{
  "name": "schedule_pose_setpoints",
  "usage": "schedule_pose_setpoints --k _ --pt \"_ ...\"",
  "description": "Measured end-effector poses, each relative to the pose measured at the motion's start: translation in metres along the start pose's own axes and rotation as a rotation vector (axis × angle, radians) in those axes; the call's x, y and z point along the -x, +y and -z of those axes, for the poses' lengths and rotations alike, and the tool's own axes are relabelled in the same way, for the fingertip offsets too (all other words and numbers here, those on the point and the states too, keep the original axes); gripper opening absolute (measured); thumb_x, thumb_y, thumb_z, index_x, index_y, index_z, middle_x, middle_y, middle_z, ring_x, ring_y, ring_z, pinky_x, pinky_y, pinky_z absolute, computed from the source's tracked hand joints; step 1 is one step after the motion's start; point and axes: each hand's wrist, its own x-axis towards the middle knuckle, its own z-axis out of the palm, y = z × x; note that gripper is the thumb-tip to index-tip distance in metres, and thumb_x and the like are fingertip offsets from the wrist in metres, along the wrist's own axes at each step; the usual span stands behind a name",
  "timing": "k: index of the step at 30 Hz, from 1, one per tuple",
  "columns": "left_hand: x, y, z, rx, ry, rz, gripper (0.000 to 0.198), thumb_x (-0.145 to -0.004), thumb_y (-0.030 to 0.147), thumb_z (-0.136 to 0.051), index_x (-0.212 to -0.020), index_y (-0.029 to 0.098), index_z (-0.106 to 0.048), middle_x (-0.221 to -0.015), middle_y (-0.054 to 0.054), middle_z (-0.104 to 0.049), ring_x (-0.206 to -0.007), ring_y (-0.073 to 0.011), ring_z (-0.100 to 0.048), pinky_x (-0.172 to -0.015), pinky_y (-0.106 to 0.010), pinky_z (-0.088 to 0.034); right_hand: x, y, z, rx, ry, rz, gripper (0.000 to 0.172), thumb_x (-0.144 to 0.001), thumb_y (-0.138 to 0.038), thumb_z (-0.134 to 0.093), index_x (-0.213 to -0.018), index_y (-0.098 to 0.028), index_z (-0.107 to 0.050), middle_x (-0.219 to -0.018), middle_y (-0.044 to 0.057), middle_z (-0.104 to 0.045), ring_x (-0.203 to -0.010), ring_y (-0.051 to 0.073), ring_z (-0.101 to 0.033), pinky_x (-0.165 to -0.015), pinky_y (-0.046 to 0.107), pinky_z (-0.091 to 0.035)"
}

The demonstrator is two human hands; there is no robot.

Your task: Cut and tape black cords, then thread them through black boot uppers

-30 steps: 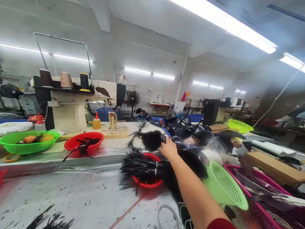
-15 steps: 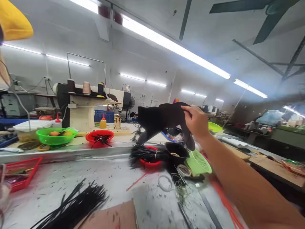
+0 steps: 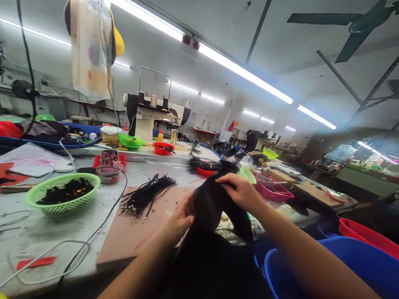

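A floppy black sheet piece (image 3: 207, 207), perhaps fabric or leather, hangs in front of me over the table edge. My right hand (image 3: 241, 192) pinches its top edge between thumb and fingers. On its left side, my left hand (image 3: 183, 214) is closed on the edge, with some fingers hidden behind it. The lower part of the piece merges with dark clothing below. Left of my hands, a bundle of thin black cords (image 3: 148, 193) with pale tips lies on a brown board (image 3: 124, 241).
A green basket (image 3: 62, 205) with dark scraps and a phone (image 3: 110, 161) stand at left. Behind are red bowls (image 3: 163, 148), more black strands and a sewing machine (image 3: 152, 118). At lower right are a blue bin (image 3: 352, 253) and a red one (image 3: 370, 236); loose cables cross the left table.
The black piece has come from over the far table toward me, carried by my right hand. My left hand has entered view and grips it too. The camera view has shifted.
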Motion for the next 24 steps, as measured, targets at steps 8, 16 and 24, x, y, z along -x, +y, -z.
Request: schedule_pose_setpoints --k 8,16,24 --pt "0.035 0.014 -0.027 -0.041 0.147 -0.014 0.094 -0.057 0.05 -0.073 -0.134 0.024 -0.026 -0.131 -0.013 -0.046 -0.12 -0.0309 -0.044 -0.1 -0.045 -0.037 0.031 -0.005 -0.064 -0.264 0.18 -0.109 0.015 -0.078 -0.023 -0.049 -0.076 -0.022 -0.064 -0.078 0.004 -0.063 -0.077 0.018 -0.059 -0.075 0.033 -0.048" --pt "0.028 0.004 -0.031 -0.367 0.231 -0.063 0.086 -0.065 0.033 -0.07 -0.136 0.025 -0.022 -0.14 -0.013 -0.033 -0.13 -0.0273 -0.03 -0.107 -0.046 -0.024 0.034 0.022 -0.088 -0.316 0.158 -0.184 0.014 -0.073 -0.025 -0.052 -0.078 -0.021 -0.065 -0.099 0.008 -0.059 -0.1 0.021 -0.055 -0.093 0.037 -0.042" --pt "0.008 0.007 -0.028 -0.501 0.303 -0.014 0.065 -0.064 0.029 -0.069 -0.122 0.028 -0.039 -0.123 -0.006 -0.053 -0.116 -0.025 -0.048 -0.101 -0.044 -0.034 0.072 0.03 -0.062 -0.329 0.311 -0.372 0.048 -0.084 -0.056 -0.034 -0.1 -0.024 -0.065 -0.14 0.007 -0.035 -0.128 0.03 -0.034 -0.1 0.046 -0.033"
